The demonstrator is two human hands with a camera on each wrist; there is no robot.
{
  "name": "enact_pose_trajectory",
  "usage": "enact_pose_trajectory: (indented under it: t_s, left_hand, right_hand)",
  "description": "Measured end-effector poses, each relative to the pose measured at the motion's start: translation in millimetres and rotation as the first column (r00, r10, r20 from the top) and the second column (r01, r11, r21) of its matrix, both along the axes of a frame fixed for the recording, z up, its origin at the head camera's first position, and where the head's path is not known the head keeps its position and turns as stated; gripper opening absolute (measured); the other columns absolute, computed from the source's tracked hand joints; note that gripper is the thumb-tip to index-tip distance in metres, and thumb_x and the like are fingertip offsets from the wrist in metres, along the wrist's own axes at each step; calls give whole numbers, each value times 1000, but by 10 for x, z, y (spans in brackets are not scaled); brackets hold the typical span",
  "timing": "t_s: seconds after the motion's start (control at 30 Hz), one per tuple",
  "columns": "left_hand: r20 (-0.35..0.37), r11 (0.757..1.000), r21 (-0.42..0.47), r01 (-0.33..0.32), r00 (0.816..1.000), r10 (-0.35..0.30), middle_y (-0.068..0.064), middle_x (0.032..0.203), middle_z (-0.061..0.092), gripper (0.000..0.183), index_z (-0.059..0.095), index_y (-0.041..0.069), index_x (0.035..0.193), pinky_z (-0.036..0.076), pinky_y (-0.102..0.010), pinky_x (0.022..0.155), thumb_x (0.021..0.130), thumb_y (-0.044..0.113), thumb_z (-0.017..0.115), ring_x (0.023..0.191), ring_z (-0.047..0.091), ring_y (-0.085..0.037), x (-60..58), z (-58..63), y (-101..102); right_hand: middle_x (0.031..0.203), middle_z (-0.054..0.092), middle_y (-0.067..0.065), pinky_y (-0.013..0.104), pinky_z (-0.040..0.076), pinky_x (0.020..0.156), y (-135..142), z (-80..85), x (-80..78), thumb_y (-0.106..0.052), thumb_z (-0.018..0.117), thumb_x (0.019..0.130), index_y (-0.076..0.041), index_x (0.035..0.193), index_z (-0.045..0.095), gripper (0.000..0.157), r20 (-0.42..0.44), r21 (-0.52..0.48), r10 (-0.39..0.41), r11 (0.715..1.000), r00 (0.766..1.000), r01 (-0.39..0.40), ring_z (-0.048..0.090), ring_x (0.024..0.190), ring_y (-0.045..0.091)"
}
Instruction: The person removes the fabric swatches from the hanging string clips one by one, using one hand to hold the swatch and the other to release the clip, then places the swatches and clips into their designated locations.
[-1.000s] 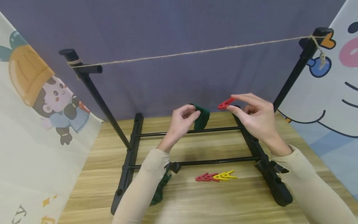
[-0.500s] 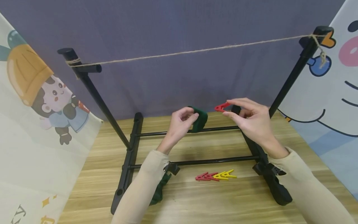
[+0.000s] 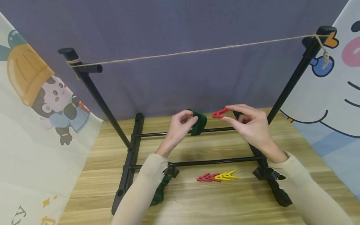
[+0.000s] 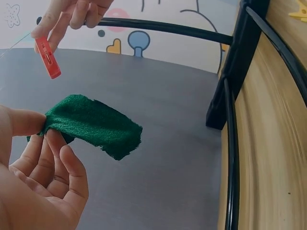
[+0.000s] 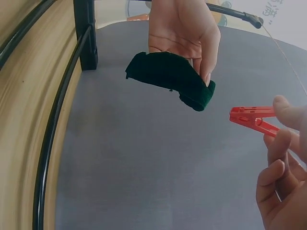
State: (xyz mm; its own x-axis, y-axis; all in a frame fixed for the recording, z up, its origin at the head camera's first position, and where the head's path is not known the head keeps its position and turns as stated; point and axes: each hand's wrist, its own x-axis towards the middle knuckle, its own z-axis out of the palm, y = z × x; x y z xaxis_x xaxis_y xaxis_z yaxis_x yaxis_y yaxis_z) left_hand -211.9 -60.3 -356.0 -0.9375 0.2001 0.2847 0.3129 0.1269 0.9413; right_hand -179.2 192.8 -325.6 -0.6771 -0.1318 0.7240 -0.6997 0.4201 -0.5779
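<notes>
Between thumb and fingers, my left hand pinches a small dark green cloth, which hangs off to the right of the fingertips. The left wrist view shows the cloth with ragged edges, bunched at the pinch. My right hand holds a red clothespin by its handle ends, its nose pointing left at the cloth with a small gap between them. In the right wrist view the clothespin has its handles between thumb and finger. Both hands are well below the twine line.
The twine runs between the two posts of a black rack. In front of the rack's near crossbar, red clothespins and yellow clothespins lie in a row on the wooden table. Another green cloth lies partly under the left forearm.
My right hand has moved left and down with the red clothespin, closer to the green cloth. The left hand has lowered slightly, still pinching the cloth.
</notes>
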Motion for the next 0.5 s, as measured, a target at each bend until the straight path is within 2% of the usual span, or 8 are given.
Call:
enact_pose_trajectory:
  t_s: [0.13, 0.2, 0.3, 0.4, 0.5]
  left_hand:
    - [13, 1000, -6, -3, 1000, 3, -12, 98, 72, 22, 70, 4, 114, 54, -26, 74, 99, 19, 66, 81, 66, -13, 13, -16, -26]
    - [22, 1000, -10, -7, 1000, 7, -11, 98, 71, 22, 70, 4, 114, 54, -26, 75, 99, 19, 66, 81, 66, -13, 19, -26, -39]
    - [30, 1000, -16, -13, 999, 13, -11, 99, 71, 22, 70, 4, 114, 54, -27, 75, 99, 20, 66, 82, 66, -13, 21, -45, -54]
    - [35, 1000, -21, -14, 999, 15, -11, 99, 71, 23, 70, 4, 116, 56, -31, 77, 99, 20, 66, 83, 66, -13, 27, -63, -68]
    - [36, 1000, -23, -12, 999, 13, -11, 99, 71, 24, 70, 4, 116, 58, -37, 77, 99, 20, 66, 82, 66, -13, 29, -80, -78]
  right_hand:
    - [103, 71, -20, 21, 32, 39, -10, -31, 7, 12, 83, 75, -5, 114, 77, 43, 15, -8, 17, 1000, 1000, -17, 41, 40, 4]
    - [102, 70, -24, 22, 32, 38, -8, -50, 13, 10, 83, 76, -7, 115, 77, 43, 34, -9, 19, 1000, 999, -19, 41, 39, 5]
    - [99, 70, -21, 23, 31, 37, -13, -70, 31, 7, 83, 78, -10, 116, 77, 42, 72, -9, 20, 1000, 997, -19, 41, 38, 5]
    - [77, 68, -14, 24, 31, 37, -25, -84, 46, 3, 83, 81, -13, 117, 77, 40, 109, -7, 21, 1000, 994, -20, 41, 37, 6]
    - [53, 56, -8, 24, 30, 37, -41, -96, 57, 0, 82, 83, -14, 118, 76, 39, 135, 1, 20, 1000, 991, -21, 39, 37, 6]
